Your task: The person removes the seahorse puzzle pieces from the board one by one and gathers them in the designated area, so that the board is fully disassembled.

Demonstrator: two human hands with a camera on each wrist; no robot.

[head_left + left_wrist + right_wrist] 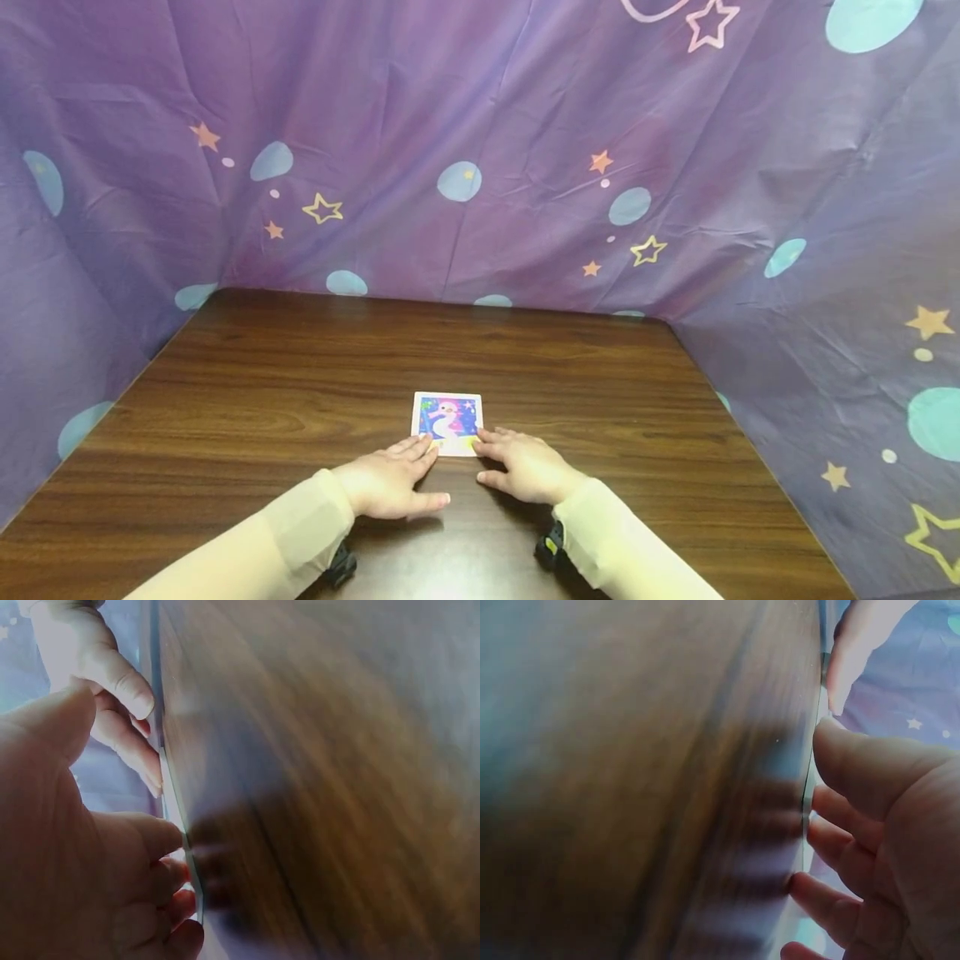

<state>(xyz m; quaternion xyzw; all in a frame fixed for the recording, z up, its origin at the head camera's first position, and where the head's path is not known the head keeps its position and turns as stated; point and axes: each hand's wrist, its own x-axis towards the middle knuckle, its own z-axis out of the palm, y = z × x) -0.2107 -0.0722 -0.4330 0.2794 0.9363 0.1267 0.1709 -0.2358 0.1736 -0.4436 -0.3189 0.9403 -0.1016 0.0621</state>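
A square picture card (447,421) with a white border lies flat on the dark wooden table (300,358). Its picture looks like a pink and white seahorse on blue. At the card's lower left corner, the left hand (390,481) rests its fingertips, thumb pointing toward the right. The right hand (529,467) touches the lower right corner with its fingertips. Both hands have their fingers extended, palms down. From the left wrist view, the left hand's fingers (169,881) meet the thin card edge; in the right wrist view the right hand's fingers (840,840) reach the table surface.
A purple cloth (405,125) printed with stars and blue ovals hangs behind the table and along both sides. Dark wrist devices (550,546) sit under the pale sleeves (626,542).
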